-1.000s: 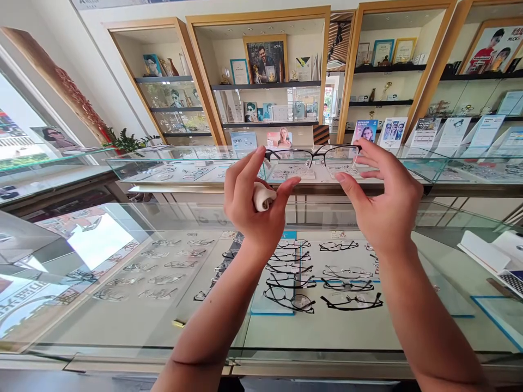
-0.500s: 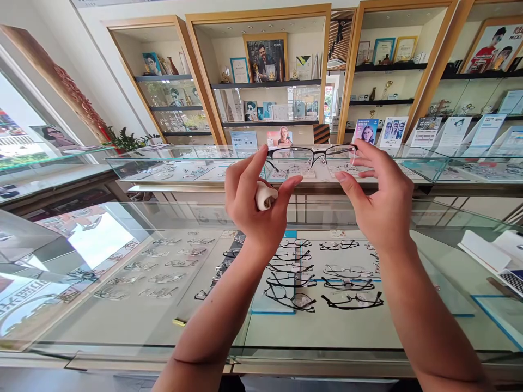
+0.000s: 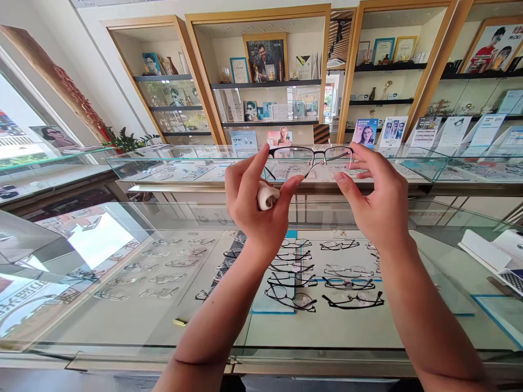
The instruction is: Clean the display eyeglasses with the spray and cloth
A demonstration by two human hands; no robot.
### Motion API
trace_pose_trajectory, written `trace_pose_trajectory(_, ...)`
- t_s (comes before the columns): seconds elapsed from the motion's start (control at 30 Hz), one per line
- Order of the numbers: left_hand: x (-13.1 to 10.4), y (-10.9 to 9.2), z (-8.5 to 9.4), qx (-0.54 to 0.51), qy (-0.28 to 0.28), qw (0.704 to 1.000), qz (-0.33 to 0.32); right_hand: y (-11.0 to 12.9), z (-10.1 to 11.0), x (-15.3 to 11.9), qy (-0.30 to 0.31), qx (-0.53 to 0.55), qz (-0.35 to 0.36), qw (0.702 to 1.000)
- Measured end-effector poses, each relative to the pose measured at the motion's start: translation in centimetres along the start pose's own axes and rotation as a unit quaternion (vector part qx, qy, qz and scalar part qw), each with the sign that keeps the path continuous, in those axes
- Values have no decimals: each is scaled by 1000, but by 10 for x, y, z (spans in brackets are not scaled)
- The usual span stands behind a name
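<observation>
A pair of eyeglasses (image 3: 314, 155) with a dark upper rim is held up in front of me above the glass counter, its lenses clear. My left hand (image 3: 256, 209) has its index fingertip at the left end of the frame, the thumb lower down and apart. A rolled white cloth (image 3: 267, 196) sits tucked in that same hand. At the frame's right end, the index finger of my right hand (image 3: 379, 198) touches the corner, while its thumb is spread below. Part of the temple arms is hidden by my fingers.
Below my arms, a glass display counter (image 3: 134, 326) contains several rows of eyeglasses (image 3: 290, 299). A small gold-coloured piece (image 3: 179, 322) lies at its front. Behind it runs a second glass showcase (image 3: 196, 188), with wooden shelves (image 3: 265, 124) beyond. A white device (image 3: 486, 253) stands at right.
The right end of the eyeglasses and my right hand have shifted slightly left. My left hand has barely moved, and the cloth remains in it.
</observation>
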State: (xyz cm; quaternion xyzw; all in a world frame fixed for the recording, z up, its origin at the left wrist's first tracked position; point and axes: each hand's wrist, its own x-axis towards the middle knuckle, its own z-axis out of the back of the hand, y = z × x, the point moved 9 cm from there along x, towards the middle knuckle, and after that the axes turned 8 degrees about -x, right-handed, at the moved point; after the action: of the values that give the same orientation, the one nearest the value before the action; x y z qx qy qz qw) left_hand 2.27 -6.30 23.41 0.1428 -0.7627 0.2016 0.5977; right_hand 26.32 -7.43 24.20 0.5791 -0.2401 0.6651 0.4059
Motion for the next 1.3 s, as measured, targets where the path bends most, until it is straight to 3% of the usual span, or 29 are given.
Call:
trace_pose_trajectory(0.3, -2, 12, -6, -41, 24, 996, 79, -6, 3, -1, -42, 2, -6, 999)
trace_pose_trajectory(0.67, 2, 0, -3, -42, 21, 998, 31, -3, 3, -3, -56, -9, -4, 998)
trace_pose_trajectory(0.87, 2, 9, -8, -71, 26, 994, 76, -2, 5, -6, -76, 2, 1, 997)
trace_pose_trajectory(1.17, 2, 27, -11, -123, 33, 984, 126, 18, 16, -6, -157, 6, 65, 985)
trace_pose_trajectory(1.3, 2, 26, -10, -111, 26, 984, 135, 15, 13, -6, -147, 0, 71, 987)
